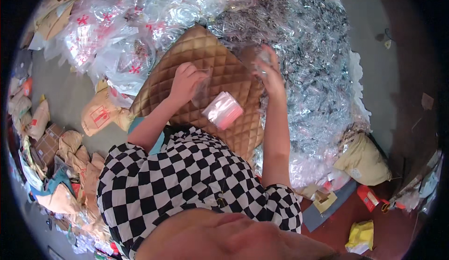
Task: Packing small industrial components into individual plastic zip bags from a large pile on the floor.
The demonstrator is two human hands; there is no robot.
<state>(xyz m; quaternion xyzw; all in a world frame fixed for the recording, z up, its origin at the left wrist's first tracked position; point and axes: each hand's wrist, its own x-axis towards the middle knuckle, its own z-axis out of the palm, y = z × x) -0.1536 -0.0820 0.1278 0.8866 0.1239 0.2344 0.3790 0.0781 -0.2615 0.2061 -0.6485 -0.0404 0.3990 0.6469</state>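
Observation:
My left hand (pixel 185 81) is closed, its fingertips pinching a small clear plastic bag (pixel 201 88) that hangs over the brown quilted cloth (pixel 191 49). To the right, my right hand (pixel 270 73) is raised at the edge of a big heap of small clear plastic pieces (pixel 308 73). Its fingers are curled round something shiny and see-through, too blurred to name. Between my forearms, a stack of clear bags with a pink tint (pixel 223 111) lies on the quilted cloth, touched by neither hand.
Large clear sacks with red marks (pixel 105 40) are piled at the far left. A tan paper sack (pixel 99 112) stands left of the cloth, with several more sacks beyond. At the right are a beige sack (pixel 365 159), a red packet (pixel 368 198) and a yellow bag (pixel 360 235).

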